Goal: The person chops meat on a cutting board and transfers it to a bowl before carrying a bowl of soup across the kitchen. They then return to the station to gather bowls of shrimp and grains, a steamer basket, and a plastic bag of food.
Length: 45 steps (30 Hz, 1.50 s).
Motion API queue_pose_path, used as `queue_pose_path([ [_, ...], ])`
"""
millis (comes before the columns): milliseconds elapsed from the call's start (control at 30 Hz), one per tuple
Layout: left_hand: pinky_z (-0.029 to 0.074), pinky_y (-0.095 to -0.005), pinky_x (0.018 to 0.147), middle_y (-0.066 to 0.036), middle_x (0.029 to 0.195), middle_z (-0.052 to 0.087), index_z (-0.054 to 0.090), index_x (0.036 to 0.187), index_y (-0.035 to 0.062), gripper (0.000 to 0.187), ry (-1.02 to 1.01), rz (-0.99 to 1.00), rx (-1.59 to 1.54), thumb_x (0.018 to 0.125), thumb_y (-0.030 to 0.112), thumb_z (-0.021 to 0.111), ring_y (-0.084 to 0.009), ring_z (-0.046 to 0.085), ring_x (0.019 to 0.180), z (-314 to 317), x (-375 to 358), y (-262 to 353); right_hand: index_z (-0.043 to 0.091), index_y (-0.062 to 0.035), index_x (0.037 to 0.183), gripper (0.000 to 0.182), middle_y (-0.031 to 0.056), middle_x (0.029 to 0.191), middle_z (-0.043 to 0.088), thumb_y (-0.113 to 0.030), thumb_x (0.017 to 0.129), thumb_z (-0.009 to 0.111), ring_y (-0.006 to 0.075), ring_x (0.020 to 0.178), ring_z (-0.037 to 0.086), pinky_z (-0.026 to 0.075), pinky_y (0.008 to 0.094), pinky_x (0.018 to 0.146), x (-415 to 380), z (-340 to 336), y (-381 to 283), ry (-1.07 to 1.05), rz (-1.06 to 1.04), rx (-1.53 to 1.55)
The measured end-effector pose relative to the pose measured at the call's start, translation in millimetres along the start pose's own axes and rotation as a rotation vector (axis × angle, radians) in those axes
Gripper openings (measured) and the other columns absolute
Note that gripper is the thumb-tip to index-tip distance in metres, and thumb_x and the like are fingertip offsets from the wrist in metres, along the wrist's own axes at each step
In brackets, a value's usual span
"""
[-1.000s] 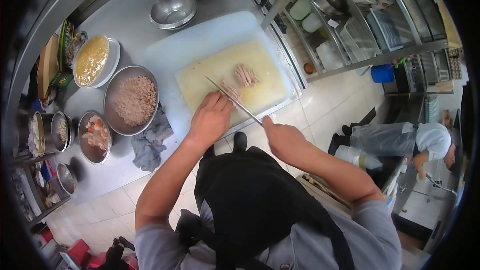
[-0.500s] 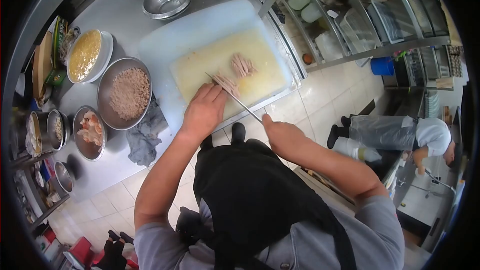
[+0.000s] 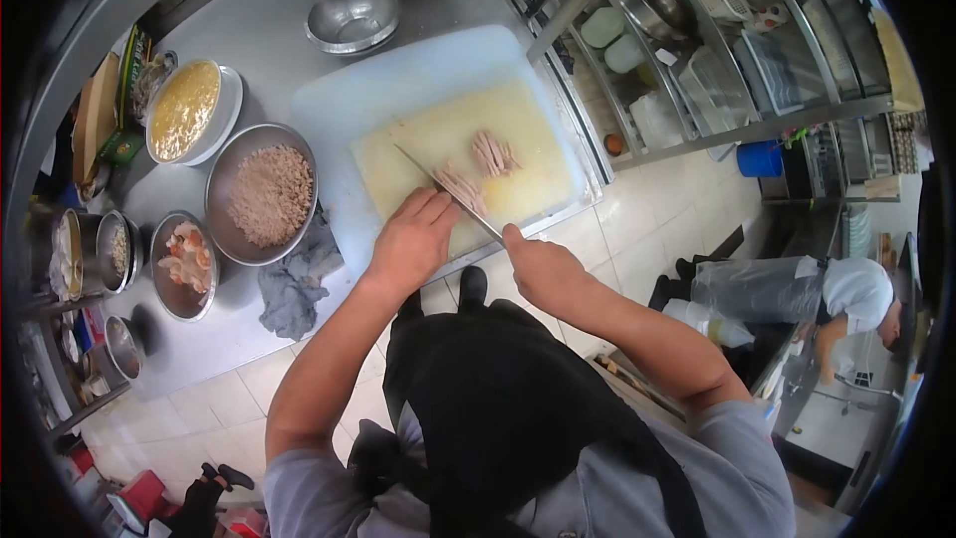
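My right hand (image 3: 546, 267) is wrapped round the handle of a long knife (image 3: 466, 209), its blade slanting up and left across the board. Beside the blade, my left hand (image 3: 413, 239) has its fingers bent and together, pressed down at the near edge of a yellowish cutting board (image 3: 398, 154). Whatever lies under those fingertips is hidden. Pale pink meat strips (image 3: 462, 190) lie along the far side of the blade, close to my left fingertips. A second small pile of meat strips (image 3: 494, 153) sits farther right. Under the yellowish board is a larger whitish board (image 3: 334, 120).
Left on the steel table are a bowl of minced meat (image 3: 267, 194), a bowl of pinkish pieces (image 3: 184, 264), a bowl of yellow liquid (image 3: 184, 110) and a grey cloth (image 3: 291, 289). Metal bowls (image 3: 353, 18) stand behind. A co-worker (image 3: 854, 294) bends over a sink at right.
My right hand and the knife have shifted left and the blade tip reaches farther past my left fingers. The strips by the blade lie more spread. The whole view has shifted slightly.
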<state>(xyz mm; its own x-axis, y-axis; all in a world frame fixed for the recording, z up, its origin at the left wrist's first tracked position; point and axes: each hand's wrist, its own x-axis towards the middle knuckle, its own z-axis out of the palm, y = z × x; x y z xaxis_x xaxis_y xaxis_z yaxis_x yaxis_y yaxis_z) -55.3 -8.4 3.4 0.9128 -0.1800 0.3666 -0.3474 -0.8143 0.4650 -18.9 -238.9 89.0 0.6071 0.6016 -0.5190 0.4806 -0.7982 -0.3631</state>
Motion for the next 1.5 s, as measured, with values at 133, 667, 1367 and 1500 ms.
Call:
queue_pose_path([
  [133, 0.05, -0.0407, 0.104, -0.012, 0.118, 0.067, 0.068, 0.108, 0.0031, 0.027, -0.019, 0.023, 0.006, 0.081, 0.005, 0.065, -0.0311, 0.06, 0.119, 1, -1, -4, 0.044, 0.0058, 0.115, 0.035, 0.0287, 0.089, 0.068, 0.003, 0.084, 0.059, 0.0484, 0.087, 0.068, 0.053, 0.0564, 0.076, -28, -25, -7, -0.069, 0.048, -0.012],
  [667, 0.051, -0.0404, 0.102, -0.011, 0.113, 0.066, 0.068, 0.107, 0.0023, 0.027, 0.078, 0.061, -0.02, 0.08, 0.005, 0.067, -0.031, 0.059, 0.118, 7, -4, -5, 0.044, 0.0038, 0.114, 0.038, 0.0278, 0.086, 0.068, 0.002, 0.082, 0.064, 0.0471, 0.086, 0.068, 0.053, 0.0569, 0.076, -19, -19, 6, -0.226, 0.133, -0.03],
  [1367, 0.053, -0.0412, 0.099, -0.011, 0.11, 0.068, 0.07, 0.104, 0.0021, 0.027, 0.099, 0.03, -0.005, 0.077, 0.005, 0.072, -0.0306, 0.062, 0.114, 10, -5, -4, 0.044, 0.005, 0.115, 0.033, 0.0283, 0.084, 0.067, 0.002, 0.085, 0.058, 0.0476, 0.083, 0.067, 0.053, 0.0556, 0.073, -11, -11, 7, -0.042, -0.022, 0.026],
  [1500, 0.055, -0.0412, 0.097, -0.011, 0.109, 0.069, 0.07, 0.101, 0.0024, 0.024, 0.114, 0.054, 0.003, 0.077, 0.004, 0.072, -0.0307, 0.063, 0.113, 8, -3, -3, 0.042, 0.0053, 0.115, 0.035, 0.029, 0.083, 0.066, 0.003, 0.083, 0.058, 0.0485, 0.082, 0.067, 0.052, 0.0564, 0.073, -36, -27, 2, -0.195, 0.077, -0.005],
])
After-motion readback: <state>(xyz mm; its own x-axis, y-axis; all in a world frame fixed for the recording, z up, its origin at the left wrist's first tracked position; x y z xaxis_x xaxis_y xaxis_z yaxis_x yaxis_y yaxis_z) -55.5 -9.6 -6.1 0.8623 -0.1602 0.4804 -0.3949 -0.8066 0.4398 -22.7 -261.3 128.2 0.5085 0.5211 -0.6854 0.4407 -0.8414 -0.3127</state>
